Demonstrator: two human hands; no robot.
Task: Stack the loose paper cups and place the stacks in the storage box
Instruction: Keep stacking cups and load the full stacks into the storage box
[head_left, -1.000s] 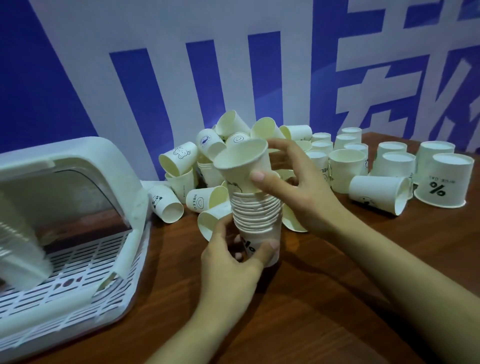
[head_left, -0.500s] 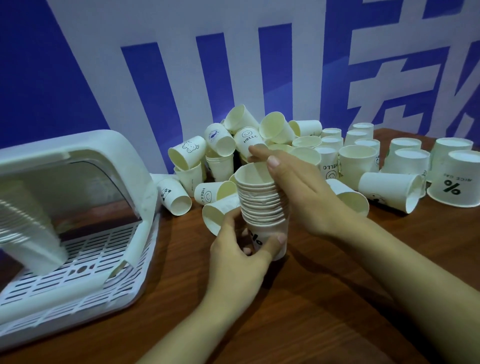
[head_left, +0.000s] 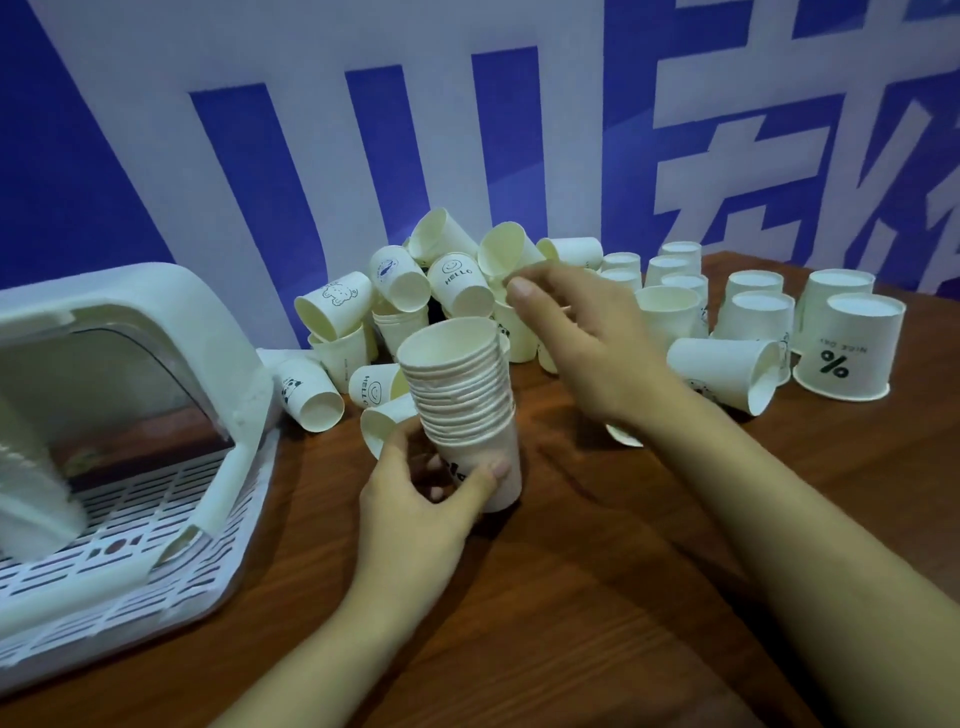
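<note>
The wall behind is smooth, blue with broad white strokes, cut off at the top. My table is dark wood with a wavy grain. At the left sits the storage box, white plastic with a rounded arch and a slotted grid floor; its left side runs out of view, and a ribbed white stack inside is blurred — probably cups. The loose cups are thin cream paper, tapered, some printed, heaped at the back; others stand upside down to the right. My left hand curls round the base of the tall nested stack of cups, upright on the table just right of the box. My right hand, half a second ago on the stack's rim, now reaches to the pile, fingers loosely spread — whether it grips a cup I cannot tell.
</note>
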